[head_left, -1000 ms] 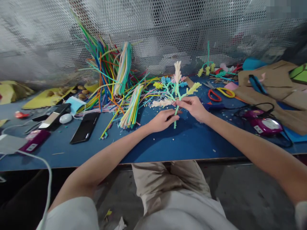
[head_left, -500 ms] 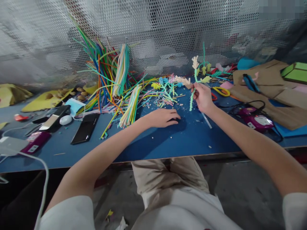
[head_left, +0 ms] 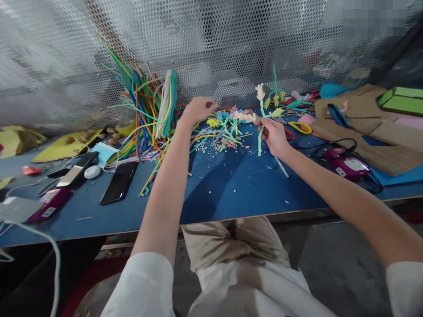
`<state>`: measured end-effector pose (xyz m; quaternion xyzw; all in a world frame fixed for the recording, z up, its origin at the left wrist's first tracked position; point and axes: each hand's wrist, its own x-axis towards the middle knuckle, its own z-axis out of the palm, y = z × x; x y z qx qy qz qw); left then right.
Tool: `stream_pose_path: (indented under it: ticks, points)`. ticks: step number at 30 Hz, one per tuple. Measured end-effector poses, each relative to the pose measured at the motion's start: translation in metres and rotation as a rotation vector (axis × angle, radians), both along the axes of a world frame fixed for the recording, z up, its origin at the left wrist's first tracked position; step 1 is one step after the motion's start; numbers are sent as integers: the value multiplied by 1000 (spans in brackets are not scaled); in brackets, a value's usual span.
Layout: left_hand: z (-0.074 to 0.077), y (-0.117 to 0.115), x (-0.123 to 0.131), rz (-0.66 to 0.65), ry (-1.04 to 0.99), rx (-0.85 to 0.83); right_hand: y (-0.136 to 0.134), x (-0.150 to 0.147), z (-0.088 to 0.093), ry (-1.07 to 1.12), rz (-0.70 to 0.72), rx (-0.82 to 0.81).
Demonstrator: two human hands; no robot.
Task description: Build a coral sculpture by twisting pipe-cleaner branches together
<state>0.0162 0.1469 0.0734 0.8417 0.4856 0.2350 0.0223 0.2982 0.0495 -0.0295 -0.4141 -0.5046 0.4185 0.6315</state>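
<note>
At the left of the blue tabletop [head_left: 214, 207], a black phone [head_left: 118, 185] lies flat near a small white rounded object [head_left: 92, 172] and a light-blue face mask [head_left: 104, 155]. Farther left are a purple box [head_left: 56, 201] and a yellow sheet [head_left: 49, 153]. Brown paper pieces [head_left: 360, 115] and a green box [head_left: 401, 101] sit at the far right; a perforated screen [head_left: 185, 35] stands behind.

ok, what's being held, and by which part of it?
Right hand: the sprig, by its green stem, about midway up. Left hand: nothing shows in it, but its inside is partly hidden.
</note>
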Motion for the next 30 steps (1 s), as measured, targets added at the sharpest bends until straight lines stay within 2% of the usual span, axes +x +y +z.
stream_pose_path:
  ticks: [3,8,10,12,14,16,19,22,25,30]
  points:
    - [2,7,-35,88,-135,-29,2,1,0,49,7,6]
    - [-9,16,-96,257,-301,44,0,-1,-1,4,20,-3]
    - [-15,22,-123,368,-330,123,-1,-2,-2,-11,17,-10]
    - [-22,29,-146,533,-338,197,-2,-3,-3,-9,22,-5]
    - [-33,33,-162,663,-322,184,-4,-4,-2,-5,33,2]
    - [-48,35,-169,693,-247,104,-4,-5,-2,-18,48,3]
    - [-75,32,-164,673,-86,-53,-5,-6,-2,-39,53,-10]
    - [-94,30,-156,603,49,-71,-4,-5,-3,-14,47,-27]
    - [-100,31,-154,602,57,-83,-4,-5,-3,10,56,-22]
    - [-96,37,-160,656,6,-28,-3,-4,-4,-4,56,-30]
